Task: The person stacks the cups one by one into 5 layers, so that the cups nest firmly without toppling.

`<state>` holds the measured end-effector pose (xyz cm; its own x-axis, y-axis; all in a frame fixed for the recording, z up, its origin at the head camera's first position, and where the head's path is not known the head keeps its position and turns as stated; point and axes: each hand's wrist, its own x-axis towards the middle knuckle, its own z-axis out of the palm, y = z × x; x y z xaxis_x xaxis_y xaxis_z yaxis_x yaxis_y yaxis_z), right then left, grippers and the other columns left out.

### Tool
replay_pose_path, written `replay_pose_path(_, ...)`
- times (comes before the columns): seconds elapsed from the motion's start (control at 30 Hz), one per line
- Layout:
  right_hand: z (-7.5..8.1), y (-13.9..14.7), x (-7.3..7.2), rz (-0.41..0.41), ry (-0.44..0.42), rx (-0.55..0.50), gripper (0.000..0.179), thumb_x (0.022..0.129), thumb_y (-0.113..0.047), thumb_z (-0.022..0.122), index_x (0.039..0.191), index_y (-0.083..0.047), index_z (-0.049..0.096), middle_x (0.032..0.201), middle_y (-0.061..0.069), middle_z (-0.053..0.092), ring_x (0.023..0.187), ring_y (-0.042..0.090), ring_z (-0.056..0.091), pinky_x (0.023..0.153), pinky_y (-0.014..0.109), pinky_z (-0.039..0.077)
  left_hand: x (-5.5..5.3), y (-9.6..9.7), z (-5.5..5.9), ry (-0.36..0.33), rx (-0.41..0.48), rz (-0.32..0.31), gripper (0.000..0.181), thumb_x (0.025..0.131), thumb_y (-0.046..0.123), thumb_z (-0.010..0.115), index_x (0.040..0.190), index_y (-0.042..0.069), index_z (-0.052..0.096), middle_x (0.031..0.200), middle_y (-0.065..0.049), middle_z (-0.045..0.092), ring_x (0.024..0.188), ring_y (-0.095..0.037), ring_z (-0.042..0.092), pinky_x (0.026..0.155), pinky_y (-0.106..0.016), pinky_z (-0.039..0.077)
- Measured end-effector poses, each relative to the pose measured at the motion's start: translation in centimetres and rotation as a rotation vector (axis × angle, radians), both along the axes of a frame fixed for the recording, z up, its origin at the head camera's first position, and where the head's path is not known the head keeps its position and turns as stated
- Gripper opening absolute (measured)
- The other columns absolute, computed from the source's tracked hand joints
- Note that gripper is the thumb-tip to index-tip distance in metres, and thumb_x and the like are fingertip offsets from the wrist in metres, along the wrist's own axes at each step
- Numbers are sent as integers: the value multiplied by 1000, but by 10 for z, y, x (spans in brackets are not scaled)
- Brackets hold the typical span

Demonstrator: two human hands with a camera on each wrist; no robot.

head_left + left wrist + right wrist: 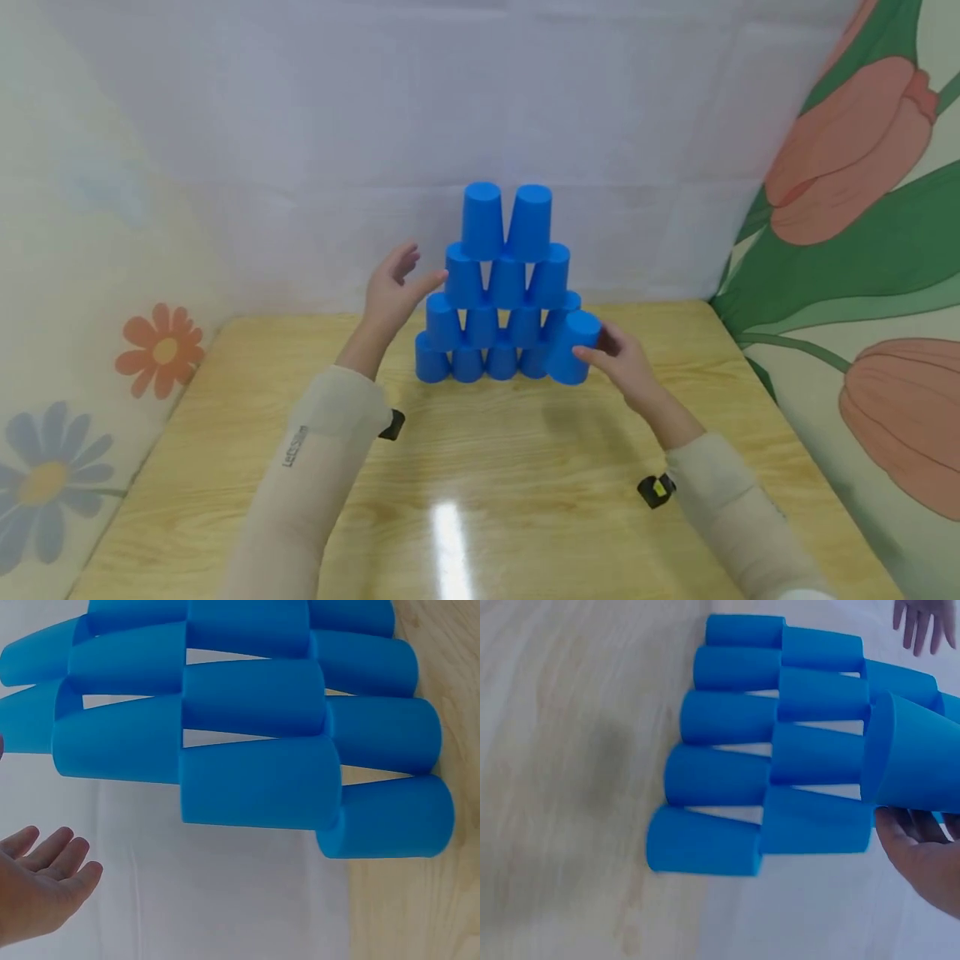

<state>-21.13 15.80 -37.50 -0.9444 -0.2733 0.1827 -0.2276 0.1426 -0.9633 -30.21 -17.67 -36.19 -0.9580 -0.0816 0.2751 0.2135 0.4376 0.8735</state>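
Blue plastic cups [502,362] stand upside down in a stepped pyramid, with two cups [482,222] side by side on top. In front of the pyramid's lower right end, my right hand [628,371] holds another upside-down blue cup [573,350], thumb toward me and fingers around its far side. This held cup [919,761] hides part of the stack in the right wrist view. My left hand [393,287] is raised at the pyramid's left side, thumb tip close to a third-row cup [463,277]. In the left wrist view that hand [49,889] has spread, relaxed fingers and holds nothing.
The pyramid stands on a wood-grain table [480,467], toward its back edge. Behind it hangs a white cloth [337,167]. Flower-patterned panels flank the table, with large tulips [862,158] on the right. A small black device [656,490] sits at the right wrist.
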Motion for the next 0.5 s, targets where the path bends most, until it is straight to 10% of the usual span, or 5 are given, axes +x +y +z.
replay_pose_path(0.2, 20, 18, -11, -31, 9, 59, 59, 81, -24, 61, 129, -1, 35, 122, 19, 43, 108, 30, 42, 90, 44, 35, 79, 29, 53, -36, -8, -22, 67, 82, 33, 58, 133, 3, 28, 134, -15, 31, 122, -27, 27, 98, -43, 23)
replay_pose_path(0.5, 47, 34, -24, -90, 36, 47, 56, 82, -23, 60, 126, 2, 37, 115, 18, 46, 103, 24, 44, 87, 39, 37, 89, 21, 25, -41, -2, -29, 70, 79, 37, 60, 134, 6, 29, 135, -12, 31, 122, -26, 27, 98, -45, 22)
